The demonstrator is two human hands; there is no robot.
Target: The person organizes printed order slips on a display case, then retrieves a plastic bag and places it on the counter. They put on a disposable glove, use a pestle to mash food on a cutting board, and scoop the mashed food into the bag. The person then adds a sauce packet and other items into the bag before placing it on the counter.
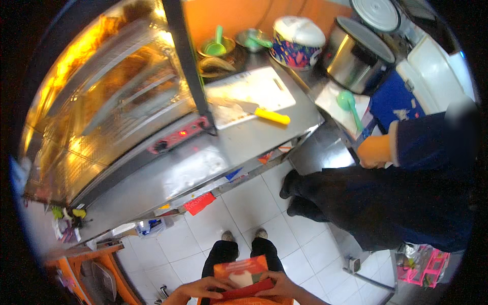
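At the bottom centre, a red and orange printed packet (241, 271) lies between my two hands, close to my body. My left hand (204, 288) has its fingers bent over the packet's left part. On the right side, my right hand (278, 285) grips the packet's edge near a darker red strip. The packet bears a picture; whether it is a box or a bag cannot be told. Below it, something orange shows at the picture's lower rim.
A yellow-handled knife (271, 116) lies on a white cutting board (263, 85) on the steel counter (244, 143). A lit glass display warmer (126, 87) stands left. Another person (381, 198) stands right, beside a large steel pot (352, 57) and a patterned container (295, 47).
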